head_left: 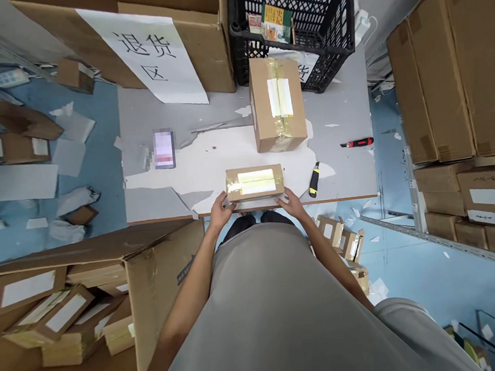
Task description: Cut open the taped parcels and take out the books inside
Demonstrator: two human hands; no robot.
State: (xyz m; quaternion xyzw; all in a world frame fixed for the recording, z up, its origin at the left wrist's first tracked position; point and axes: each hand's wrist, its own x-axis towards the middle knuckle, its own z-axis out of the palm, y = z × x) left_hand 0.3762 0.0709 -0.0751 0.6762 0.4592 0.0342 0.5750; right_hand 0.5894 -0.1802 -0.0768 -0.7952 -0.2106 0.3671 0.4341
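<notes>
A small cardboard box [235, 193] with white labels and clear yellowish tape lies near the table's front edge. My left hand [221, 211] grips its left end, and my right hand [292, 203] grips its right end. Just behind it stands a larger taped cardboard box [264, 132] with a label on top. To the right lies a yellow and black utility knife [314, 180]. Farther right, near the table's side edge, is a red and black utility knife [359, 142].
At the back are a large open carton [214, 55] bearing a paper sign and a black plastic crate [338, 33]. A phone [164, 149] lies on the table [332, 120]. An open carton of boxes [166, 296] stands front left; stacked cartons [437, 76] line the right.
</notes>
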